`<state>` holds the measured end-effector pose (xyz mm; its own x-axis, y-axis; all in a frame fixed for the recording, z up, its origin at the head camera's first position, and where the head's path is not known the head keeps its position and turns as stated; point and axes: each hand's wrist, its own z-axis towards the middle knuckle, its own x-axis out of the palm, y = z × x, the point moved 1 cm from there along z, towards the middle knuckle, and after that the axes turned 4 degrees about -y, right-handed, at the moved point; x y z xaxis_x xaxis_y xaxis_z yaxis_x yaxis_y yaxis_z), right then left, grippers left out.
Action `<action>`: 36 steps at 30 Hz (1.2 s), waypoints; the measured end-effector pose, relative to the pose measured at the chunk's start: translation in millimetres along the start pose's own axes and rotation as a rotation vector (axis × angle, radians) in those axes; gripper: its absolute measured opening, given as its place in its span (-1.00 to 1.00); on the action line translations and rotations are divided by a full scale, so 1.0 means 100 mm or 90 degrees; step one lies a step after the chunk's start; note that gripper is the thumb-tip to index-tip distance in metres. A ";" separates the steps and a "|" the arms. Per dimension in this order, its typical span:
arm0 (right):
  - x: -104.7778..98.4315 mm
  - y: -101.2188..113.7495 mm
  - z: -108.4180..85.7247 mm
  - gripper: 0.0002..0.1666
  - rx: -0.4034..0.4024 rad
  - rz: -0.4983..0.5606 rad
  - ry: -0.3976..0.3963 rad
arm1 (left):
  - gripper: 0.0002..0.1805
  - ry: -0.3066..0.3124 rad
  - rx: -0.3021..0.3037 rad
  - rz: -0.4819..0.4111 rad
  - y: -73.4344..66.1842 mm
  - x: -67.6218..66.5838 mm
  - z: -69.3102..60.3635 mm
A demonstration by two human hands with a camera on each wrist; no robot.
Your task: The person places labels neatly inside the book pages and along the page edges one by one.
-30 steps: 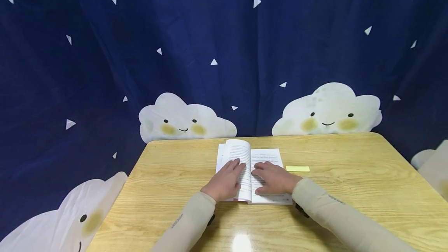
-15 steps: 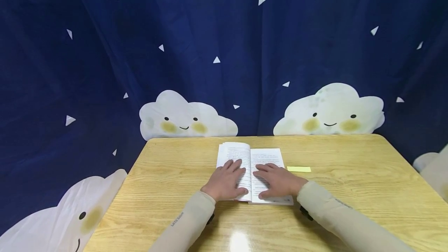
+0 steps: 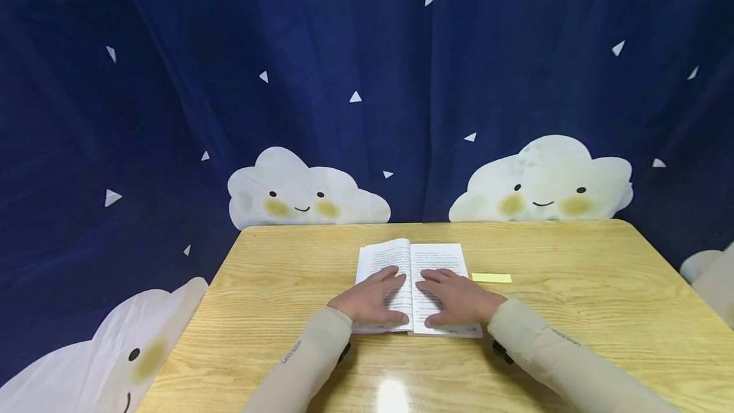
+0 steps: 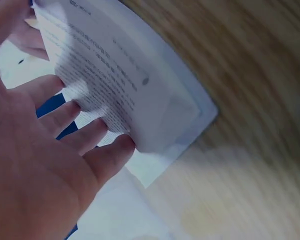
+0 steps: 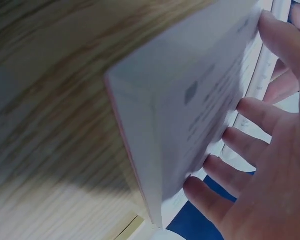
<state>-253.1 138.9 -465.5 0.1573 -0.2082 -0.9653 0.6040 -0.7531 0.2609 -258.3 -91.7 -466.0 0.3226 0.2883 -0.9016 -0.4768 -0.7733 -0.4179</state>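
An open book (image 3: 436,255) with printed pages lies on the wooden table in the head view. My left hand (image 3: 369,298) rests on its left page, fingers extended and thumb toward the spine. On the right page lies my right hand (image 3: 459,298), its fingers spread. The left wrist view has the left fingertips (image 4: 122,142) touching the printed page (image 4: 155,115). In the right wrist view, the right fingertips (image 5: 194,186) touch the other page (image 5: 182,125). Neither hand grips anything. Parts of both pages are hidden under the hands.
A yellow paper strip (image 3: 491,278) lies on the table (image 3: 287,273) just right of the book. Behind the table's far edge hangs a dark blue curtain (image 3: 321,120) with white clouds and triangles. A dark band (image 3: 502,352) shows under the right sleeve.
The left pages, which stood curved up near the spine, lie flatter and further left now. My left hand has shifted slightly down over them. The right hand stays on its page, fingers a little more spread.
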 end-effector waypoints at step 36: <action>-0.46 -0.95 -0.65 -0.53 0.134 0.043 -0.128 | 0.03 -0.003 -0.021 0.074 0.03 0.06 0.03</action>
<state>-266.8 260.0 -446.3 0.0207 -0.3659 -0.9304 0.4193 -0.8417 0.3404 -260.2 -90.6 -473.0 0.2626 0.1990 -0.9442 -0.4836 -0.8196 -0.3072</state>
